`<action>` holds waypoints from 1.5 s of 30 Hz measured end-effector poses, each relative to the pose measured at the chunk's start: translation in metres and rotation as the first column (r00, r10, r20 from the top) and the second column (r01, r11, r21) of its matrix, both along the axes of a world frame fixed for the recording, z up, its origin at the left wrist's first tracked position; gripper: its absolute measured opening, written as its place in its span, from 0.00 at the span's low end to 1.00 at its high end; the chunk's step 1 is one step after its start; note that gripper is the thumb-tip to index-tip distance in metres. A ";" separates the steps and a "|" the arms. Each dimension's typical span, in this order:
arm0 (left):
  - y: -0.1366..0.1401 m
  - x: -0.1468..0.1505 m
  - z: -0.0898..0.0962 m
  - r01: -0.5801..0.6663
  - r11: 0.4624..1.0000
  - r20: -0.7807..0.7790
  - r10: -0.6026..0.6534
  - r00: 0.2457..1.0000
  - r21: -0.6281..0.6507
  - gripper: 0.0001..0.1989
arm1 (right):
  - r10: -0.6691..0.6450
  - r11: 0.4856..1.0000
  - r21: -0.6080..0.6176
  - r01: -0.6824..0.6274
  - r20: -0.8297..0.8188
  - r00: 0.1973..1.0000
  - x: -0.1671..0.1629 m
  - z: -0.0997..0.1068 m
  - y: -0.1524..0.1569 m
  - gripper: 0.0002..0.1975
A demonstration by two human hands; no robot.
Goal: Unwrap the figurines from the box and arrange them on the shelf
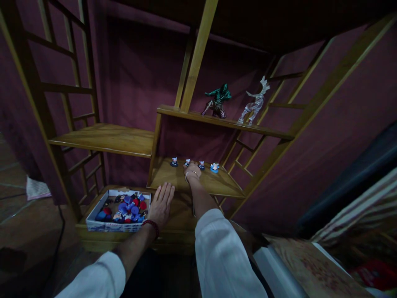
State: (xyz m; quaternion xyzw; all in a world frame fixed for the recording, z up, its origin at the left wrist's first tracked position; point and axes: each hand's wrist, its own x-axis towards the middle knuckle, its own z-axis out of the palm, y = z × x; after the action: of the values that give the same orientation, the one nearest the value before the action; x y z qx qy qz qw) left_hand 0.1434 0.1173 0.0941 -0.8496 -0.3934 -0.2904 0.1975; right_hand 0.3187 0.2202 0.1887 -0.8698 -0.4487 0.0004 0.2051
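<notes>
My right hand (192, 169) reaches onto the low wooden shelf, its fingers closed around a small white-headed figurine (187, 162); the hand hides part of it. Similar figurines stand on either side: a dark-based one (174, 162) to the left and another (201, 165) to the right. Farther right is a figurine with a light blue base (214, 167). My left hand (161, 203) is stretched out flat with nothing in it, beside the right end of an open cardboard box (113, 227). Several blue, red and white figurines (132, 208) lie jumbled in that box.
On the shelf board above stand a green and bronze figure (218, 100) and a clear deer figurine (254, 102). A side shelf (108, 138) sits at the left. Wooden posts and lattice frame the cabinet. At lower right are boxes (313, 265) and striped cloth (356, 207).
</notes>
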 end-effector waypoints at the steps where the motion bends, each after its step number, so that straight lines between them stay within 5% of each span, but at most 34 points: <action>1: 0.000 0.000 0.000 0.001 1.000 -0.002 -0.001 1.000 0.000 0.32 | -0.003 1.000 0.000 0.003 0.001 1.000 0.001 -0.001 0.001 0.17; 26: -0.001 -0.002 0.002 0.033 0.999 -0.007 -0.034 0.999 -0.023 0.33 | 0.064 0.996 0.074 -0.057 -0.094 0.993 0.012 -0.001 -0.014 0.21; 36: -0.011 -0.003 0.010 0.037 0.998 0.012 -0.037 0.999 -0.041 0.34 | 0.205 0.958 0.242 -0.153 -0.204 0.957 -0.012 -0.011 -0.076 0.18; 41: -0.017 -0.008 0.019 0.056 0.988 0.036 -0.051 0.998 -0.145 0.32 | 0.361 0.847 0.376 -0.377 0.114 0.926 -0.057 -0.038 -0.120 0.14; 45: -0.017 -0.022 0.008 0.117 0.980 0.034 -0.113 0.993 -0.164 0.25 | 0.409 0.757 0.495 -0.428 0.153 0.900 -0.099 -0.071 -0.147 0.17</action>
State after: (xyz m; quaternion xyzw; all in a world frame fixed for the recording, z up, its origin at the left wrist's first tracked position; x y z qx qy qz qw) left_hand 0.1219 0.1003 0.1023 -0.8807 -0.3689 -0.2780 0.1043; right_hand 0.2195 0.0732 0.1172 -0.6599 -0.6182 -0.0896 0.4176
